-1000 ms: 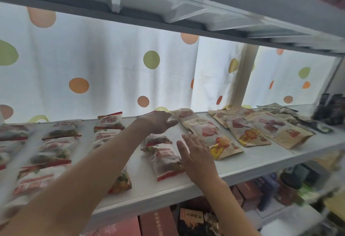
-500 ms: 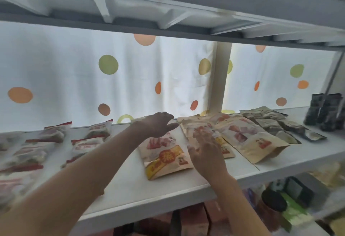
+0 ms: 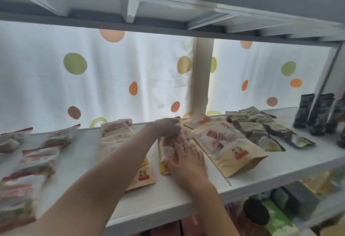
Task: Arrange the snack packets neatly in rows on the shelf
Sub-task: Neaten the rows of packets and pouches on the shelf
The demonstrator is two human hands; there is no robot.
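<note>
A: Both hands were on one kraft snack pouch (image 3: 169, 147) mid-shelf. Right hand (image 3: 186, 163) lay flat on its lower half, fingers straight, pressing it down, not curled round it. Left hand (image 3: 165, 128) sat at the pouch's top edge; fingers looked bent over it, but blur meant I couldn't tell whether it gripped or only touched.

B: Where was that pouch relative to the others?

A: Lying flat on the white shelf (image 3: 168, 206), between a second kraft pouch (image 3: 143, 175) partly hidden under the left forearm and a larger kraft pouch (image 3: 229, 149) on the right. It seemed to touch or slightly overlap the right one; hard to say.

B: Progress?

A: Partial, by my read. Far left, the red-and-white packets (image 3: 39, 158) sat in roughly two columns running front to back, spaced apart, so that section looked mostly sorted, though blurred. The kraft pouches were angled, not square to the shelf edge, and a pale pink packet (image 3: 116, 128) sat behind them near the back.

B: And the right end?

A: Grey-green packets (image 3: 261, 130) were heaped and overlapping, clearly not in rows. Dark upright pouches (image 3: 321, 113) stood at the far right in a line, seemingly fine.

B: So what's left?

A: I'd judge: squaring the kraft pouches, then untangling the grey-green heap. Maybe half done.
</note>
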